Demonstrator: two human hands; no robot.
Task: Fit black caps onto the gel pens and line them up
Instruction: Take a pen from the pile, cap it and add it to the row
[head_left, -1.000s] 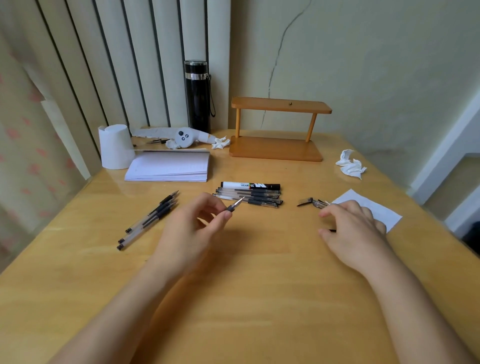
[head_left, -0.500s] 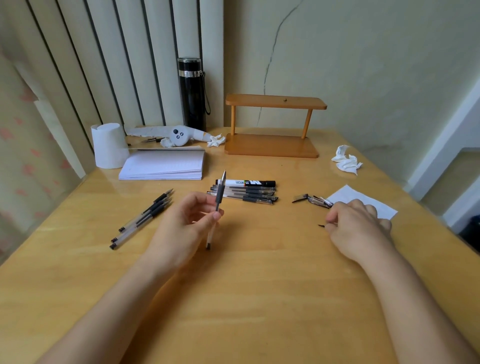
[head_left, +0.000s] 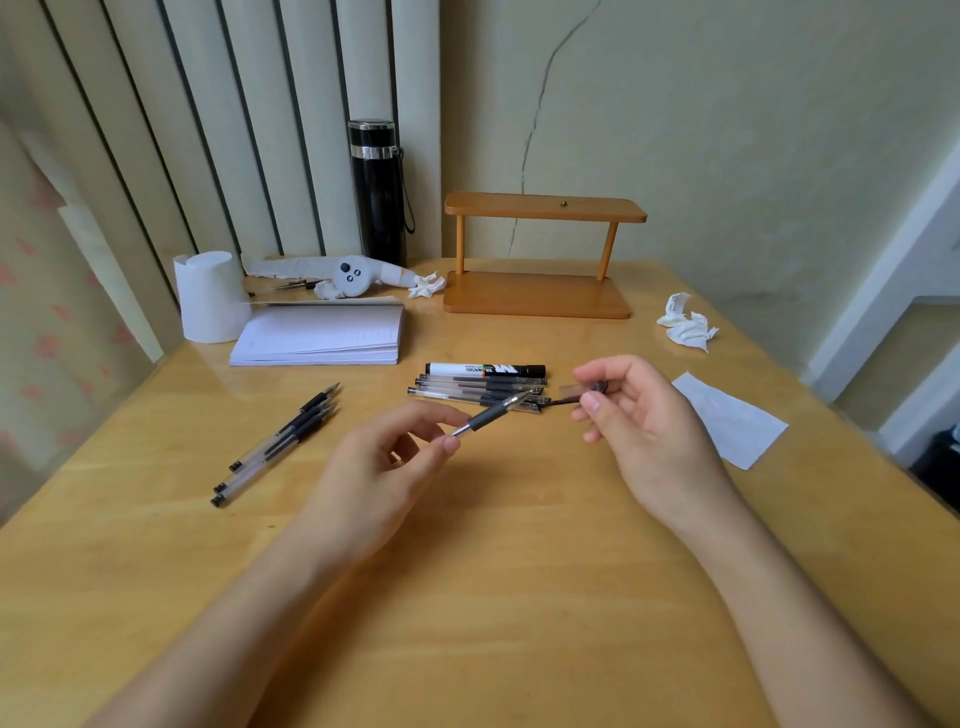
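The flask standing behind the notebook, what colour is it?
Black, with a silver band near its top, seen in the head view.

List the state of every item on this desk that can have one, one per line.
Gel pen: uncapped, held in left hand.
Cap: off, pinched in right hand.
Three pens: uncapped, lying side by side.
Marker: capped.
Flask: upright, closed.
Notebook: closed, lying flat.
Tissue: crumpled.

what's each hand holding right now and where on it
The left hand pinches an uncapped gel pen on its clear barrel just behind the black grip, tip toward the right. The right hand pinches a pen cap between thumb and fingertips.
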